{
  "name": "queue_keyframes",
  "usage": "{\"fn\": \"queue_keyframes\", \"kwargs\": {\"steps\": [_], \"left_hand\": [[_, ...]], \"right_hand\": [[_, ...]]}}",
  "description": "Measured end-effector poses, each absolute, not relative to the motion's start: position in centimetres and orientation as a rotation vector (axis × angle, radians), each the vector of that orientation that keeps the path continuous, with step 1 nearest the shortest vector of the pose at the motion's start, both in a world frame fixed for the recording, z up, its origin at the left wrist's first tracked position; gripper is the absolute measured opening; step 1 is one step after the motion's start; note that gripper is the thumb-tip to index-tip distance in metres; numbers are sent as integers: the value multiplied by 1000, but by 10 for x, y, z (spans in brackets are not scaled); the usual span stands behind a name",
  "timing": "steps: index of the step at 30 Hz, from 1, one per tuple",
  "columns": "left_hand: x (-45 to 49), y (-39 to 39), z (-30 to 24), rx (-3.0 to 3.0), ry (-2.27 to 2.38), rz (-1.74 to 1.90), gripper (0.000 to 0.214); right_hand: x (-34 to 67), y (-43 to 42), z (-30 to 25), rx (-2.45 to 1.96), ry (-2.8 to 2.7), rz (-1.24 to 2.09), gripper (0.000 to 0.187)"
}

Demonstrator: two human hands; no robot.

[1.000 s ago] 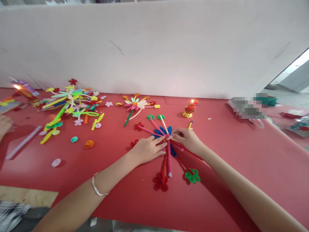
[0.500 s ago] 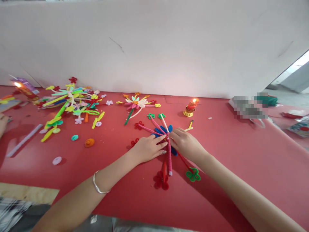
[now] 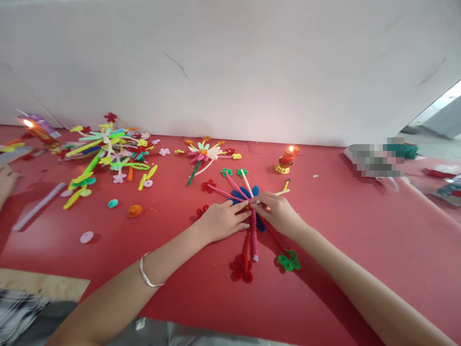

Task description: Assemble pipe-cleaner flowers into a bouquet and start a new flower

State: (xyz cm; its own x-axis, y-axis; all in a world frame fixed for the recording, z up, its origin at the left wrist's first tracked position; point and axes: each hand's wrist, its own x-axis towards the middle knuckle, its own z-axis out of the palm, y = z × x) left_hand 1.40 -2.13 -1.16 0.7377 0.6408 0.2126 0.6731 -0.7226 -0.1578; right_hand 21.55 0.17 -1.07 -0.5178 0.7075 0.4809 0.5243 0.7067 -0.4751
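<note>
In front of me on the red table lies a pipe-cleaner flower [image 3: 260,222] with blue petals. Pink, red and white stems fan out from its middle, tipped with small green and red blossoms. A thick pink stem [image 3: 255,240] points towards me. My left hand [image 3: 224,220] is closed on the flower's centre from the left, thumb and fingers near the stem's top. From the right, my right hand [image 3: 277,211] pinches at the same centre. The exact spot under the fingertips is partly hidden. A silver bracelet [image 3: 144,271] circles my left wrist.
A lit red candle [image 3: 288,157] stands behind the flower, and another lit candle [image 3: 40,134] is at far left. A finished-looking pink-and-white flower [image 3: 204,153] and a heap of pipe-cleaner flowers [image 3: 104,144] lie at the back. Another person's hand [image 3: 6,181] shows at the left edge.
My right hand has shifted slightly, its fingers drawn up so the fingertips show more at the flower's centre. My left hand stays in place. The view has moved a little.
</note>
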Motion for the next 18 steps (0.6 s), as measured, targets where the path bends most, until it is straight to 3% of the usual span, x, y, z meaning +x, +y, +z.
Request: {"fn": "queue_keyframes", "kwargs": {"steps": [10,18], "left_hand": [[14,-21,-14,-2715,-1044,-223,36],[14,-21,-15,-2713,-1055,-238,39]], "right_hand": [[215,0,-7,-551,-2652,-209,30],[223,-3,-7,-720,-2524,-49,25]]}}
